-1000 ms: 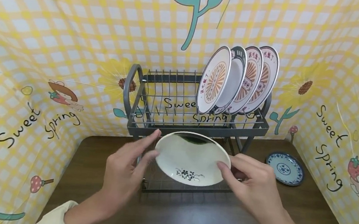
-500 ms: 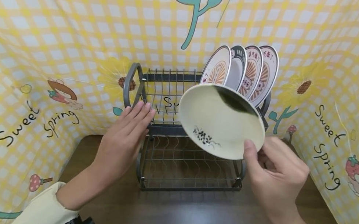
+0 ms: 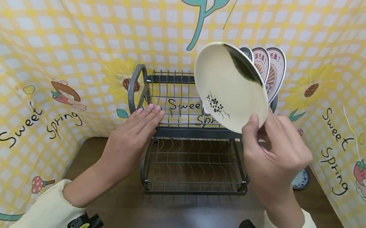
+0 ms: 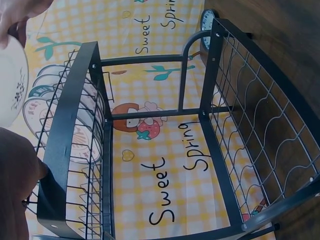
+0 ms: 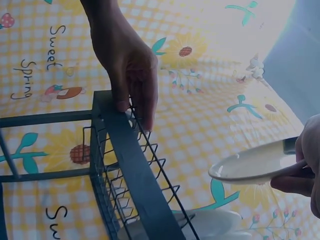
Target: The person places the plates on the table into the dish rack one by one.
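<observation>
My right hand [image 3: 276, 154] pinches a cream oval-looking plate [image 3: 228, 87] by its lower right edge, thumb on the front face. Dark green glaze marks the upper edge of the plate and a small dark floral print its lower part. It is raised over the upper tier of a dark metal dish rack [image 3: 197, 132], tilted, overlapping the plates there in the head view. My left hand [image 3: 129, 140] holds the front rail at the rack's left end, thumb in front and fingers over the top, as the right wrist view shows [image 5: 127, 62].
Several patterned plates [image 3: 277, 74] stand on edge at the right of the upper tier. Below it is a wavy-wire lower tier [image 3: 193, 168]. A blue-and-white plate [image 3: 301, 180] lies on the brown table [image 3: 184, 223] at right. Yellow checked cloth [image 3: 111, 27] surrounds the table.
My left hand has let go of the cream plate and moved onto the rack's front rail. My right hand has lifted the plate up over the upper tier, tilting it more upright.
</observation>
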A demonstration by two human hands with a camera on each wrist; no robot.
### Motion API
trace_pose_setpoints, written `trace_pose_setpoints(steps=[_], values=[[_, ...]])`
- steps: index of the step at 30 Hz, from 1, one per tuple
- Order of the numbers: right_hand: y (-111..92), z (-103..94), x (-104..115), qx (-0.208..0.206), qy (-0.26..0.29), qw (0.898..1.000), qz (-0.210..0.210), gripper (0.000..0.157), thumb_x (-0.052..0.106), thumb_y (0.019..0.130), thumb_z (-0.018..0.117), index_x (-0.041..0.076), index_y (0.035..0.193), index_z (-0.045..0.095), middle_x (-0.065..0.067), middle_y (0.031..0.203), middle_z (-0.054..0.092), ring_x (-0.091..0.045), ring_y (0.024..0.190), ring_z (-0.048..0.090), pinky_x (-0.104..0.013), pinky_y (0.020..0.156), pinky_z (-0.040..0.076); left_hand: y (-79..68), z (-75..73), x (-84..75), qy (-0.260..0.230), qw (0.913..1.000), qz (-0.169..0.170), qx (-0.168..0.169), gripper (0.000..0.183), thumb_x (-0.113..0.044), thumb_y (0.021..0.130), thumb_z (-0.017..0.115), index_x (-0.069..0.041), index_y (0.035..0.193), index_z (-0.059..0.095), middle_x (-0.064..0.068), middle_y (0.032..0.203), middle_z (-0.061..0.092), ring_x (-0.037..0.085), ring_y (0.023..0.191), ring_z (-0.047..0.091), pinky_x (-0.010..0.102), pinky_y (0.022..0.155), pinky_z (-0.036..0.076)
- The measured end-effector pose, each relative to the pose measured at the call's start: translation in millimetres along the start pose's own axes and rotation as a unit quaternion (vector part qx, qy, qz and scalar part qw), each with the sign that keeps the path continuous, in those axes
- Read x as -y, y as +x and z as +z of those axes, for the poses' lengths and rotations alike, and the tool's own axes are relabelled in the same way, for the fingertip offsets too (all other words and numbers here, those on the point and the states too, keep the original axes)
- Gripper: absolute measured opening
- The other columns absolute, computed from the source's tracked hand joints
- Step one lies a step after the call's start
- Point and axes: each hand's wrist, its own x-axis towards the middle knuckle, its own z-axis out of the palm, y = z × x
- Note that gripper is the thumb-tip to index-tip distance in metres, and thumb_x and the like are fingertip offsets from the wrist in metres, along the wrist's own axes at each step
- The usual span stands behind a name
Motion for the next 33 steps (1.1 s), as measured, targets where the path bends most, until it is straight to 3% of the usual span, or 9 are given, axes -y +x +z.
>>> trace_pose_setpoints(steps=[9, 13, 20, 25, 33], values=[[9.0, 26.9, 5.5, 0.072, -0.065, 0.995, 0.005, 0.023, 0.004, 0.086, 0.059, 0.002, 0.101, 0.075, -0.012, 0.064, 0.057, -0.019, 0.054, 0.059, -0.024, 0.053, 0.049, 1.3, 0.5, 0.2, -0.008, 0.9999, -0.007, -0.008, 0.038, -0.008, 0.098, 0.053, -0.003, 0.135, 0.055, 0.014, 0.134, 0.058, 0.024, 0.127, 0.054, 0.039, 0.111, 0.041], [13.5, 38.8, 6.1, 0.102, -0.078, 0.992, 0.010, 0.021, 0.003, 0.087, 0.056, -0.002, 0.098, 0.074, -0.012, 0.065, 0.055, -0.019, 0.054, 0.055, -0.028, 0.049, 0.047, 1.6, 1.7, 0.2, -0.008, 0.9999, -0.008, -0.011, 0.037, -0.008, 0.098, 0.053, -0.003, 0.135, 0.055, 0.013, 0.133, 0.058, 0.024, 0.127, 0.054, 0.039, 0.111, 0.041], [20.0, 62.1, 4.4, 0.153, -0.111, 0.982, 0.016, 0.016, 0.000, 0.087, 0.053, -0.004, 0.080, 0.067, -0.012, 0.062, 0.049, -0.023, 0.054, 0.046, -0.031, 0.045, 0.038, 0.5, 1.8, 0.1, -0.009, 0.9998, -0.011, -0.015, 0.039, -0.007, 0.096, 0.055, -0.005, 0.135, 0.055, 0.013, 0.133, 0.059, 0.024, 0.126, 0.055, 0.040, 0.109, 0.044], [21.1, 77.5, -2.3, 0.212, -0.159, 0.964, 0.008, 0.016, 0.002, 0.086, 0.054, -0.005, 0.082, 0.067, -0.013, 0.064, 0.055, -0.026, 0.053, 0.050, -0.037, 0.042, 0.042, -3.6, 1.7, -0.7, -0.013, 0.9997, -0.014, -0.017, 0.040, -0.007, 0.096, 0.056, -0.006, 0.136, 0.054, 0.013, 0.133, 0.059, 0.024, 0.125, 0.055, 0.039, 0.110, 0.043], [31.5, 93.5, -6.3, 0.316, -0.222, 0.921, 0.045, 0.023, 0.006, 0.089, 0.053, -0.010, 0.089, 0.069, -0.019, 0.074, 0.064, -0.033, 0.069, 0.062, -0.045, 0.058, 0.056, 0.5, 0.3, -0.5, -0.018, 0.9996, -0.011, -0.016, 0.040, -0.006, 0.095, 0.057, -0.005, 0.135, 0.055, 0.013, 0.132, 0.059, 0.024, 0.125, 0.056, 0.041, 0.107, 0.045]])
